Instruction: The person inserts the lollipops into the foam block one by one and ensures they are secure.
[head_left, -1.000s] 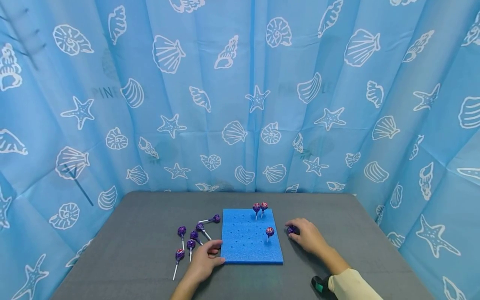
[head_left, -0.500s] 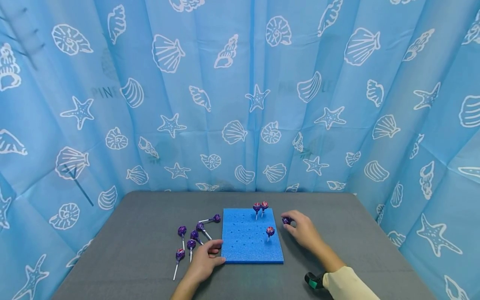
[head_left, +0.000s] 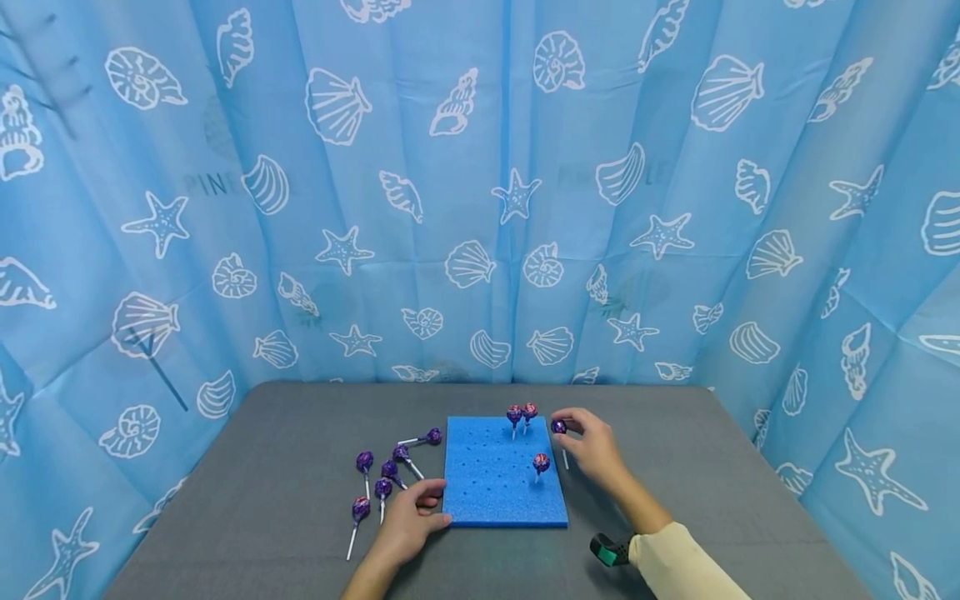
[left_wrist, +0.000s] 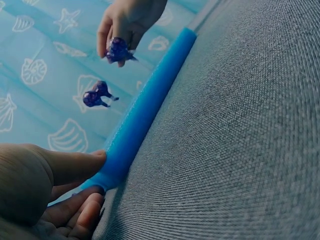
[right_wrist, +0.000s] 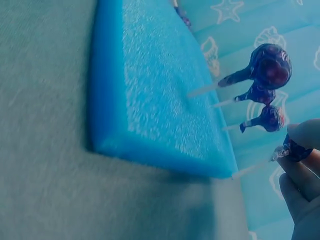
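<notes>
A blue foam board (head_left: 495, 492) with rows of small holes lies on the table. My left hand (head_left: 407, 523) holds its near left corner between thumb and fingers; the left wrist view shows the thumb (left_wrist: 82, 165) against the edge. My right hand (head_left: 596, 450) pinches a purple-wrapped lollipop (head_left: 558, 426) by its head, just off the board's right edge, stick hanging down. In the right wrist view the tip of that stick (right_wrist: 250, 170) appears near the board's edge. Three lollipops stand upright in the board: two at the back (head_left: 513, 412) and one (head_left: 541, 462) nearer the front right.
Several loose lollipops (head_left: 364, 461) lie on the grey table (head_left: 300, 425) left of the board, some close to my left hand. A dark band (head_left: 609, 550) is at my right wrist. A blue shell-print curtain (head_left: 480, 208) hangs behind the table.
My right hand has moved left and away from me towards the board, raising the lollipop so its stick now shows hanging down. My left hand and the board stay practically still.
</notes>
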